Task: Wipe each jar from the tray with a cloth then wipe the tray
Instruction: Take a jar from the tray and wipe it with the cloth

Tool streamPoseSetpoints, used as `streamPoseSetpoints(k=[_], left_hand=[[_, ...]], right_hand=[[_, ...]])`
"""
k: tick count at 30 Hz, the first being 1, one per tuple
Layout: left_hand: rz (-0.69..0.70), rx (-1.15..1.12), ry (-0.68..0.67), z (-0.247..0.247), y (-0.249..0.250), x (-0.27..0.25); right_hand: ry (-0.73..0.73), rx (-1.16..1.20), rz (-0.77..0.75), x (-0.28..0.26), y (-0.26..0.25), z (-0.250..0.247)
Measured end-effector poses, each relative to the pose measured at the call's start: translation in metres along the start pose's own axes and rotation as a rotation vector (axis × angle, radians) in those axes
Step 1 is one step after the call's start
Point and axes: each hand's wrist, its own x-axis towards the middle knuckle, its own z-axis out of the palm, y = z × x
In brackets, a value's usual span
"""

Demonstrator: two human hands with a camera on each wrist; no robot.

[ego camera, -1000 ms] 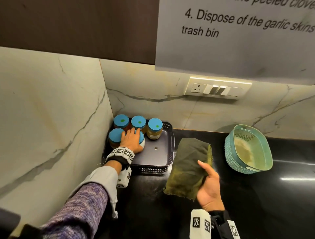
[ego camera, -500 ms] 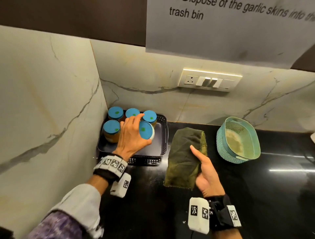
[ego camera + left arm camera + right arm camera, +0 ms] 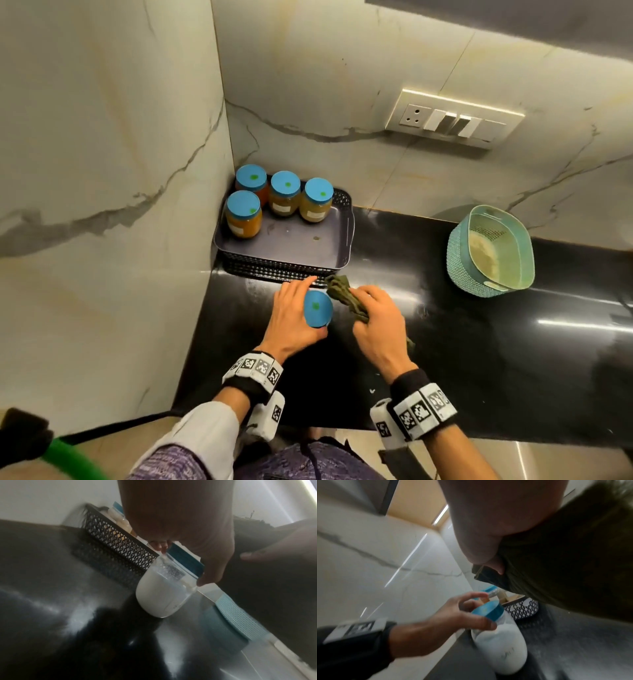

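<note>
My left hand [image 3: 297,317] grips a blue-lidded jar of white powder [image 3: 318,308] by its lid, tilted above the black counter in front of the tray; the jar [image 3: 161,595] and the same jar [image 3: 501,645] show in both wrist views. My right hand [image 3: 375,317] holds a bunched dark green cloth [image 3: 344,296] right beside the jar; the cloth [image 3: 570,568] fills that wrist view. The dark tray [image 3: 308,250] sits in the corner with several blue-lidded jars [image 3: 284,193] of orange and tan contents at its back and left.
A teal perforated basket [image 3: 491,251] stands on the counter at the right. Marble walls close the left side and back, with a switch plate [image 3: 452,118] on the back wall. The counter's front edge runs just below my wrists.
My left hand lifted the white-filled jar out of the tray and brought it down in front of it. My right hand bunched the cloth and moved it in against the jar.
</note>
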Motion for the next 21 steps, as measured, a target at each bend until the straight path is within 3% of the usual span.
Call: streamPoseSetpoints(k=[8, 13, 21], left_hand=[[-0.058, -0.236, -0.018, 0.009, -0.023, 0.001], [-0.017, -0.336, 0.001, 0.012, -0.027, 0.001], [-0.035, -0.431, 0.045, 0.024, -0.02, 0.002]], right_hand=[[-0.221, -0.182, -0.256, 0.002, -0.013, 0.02], [-0.359, -0.137, -0.276, 0.012, -0.006, 0.03], [-0.327, -0.077, -0.299, 0.013, 0.006, 0.043]])
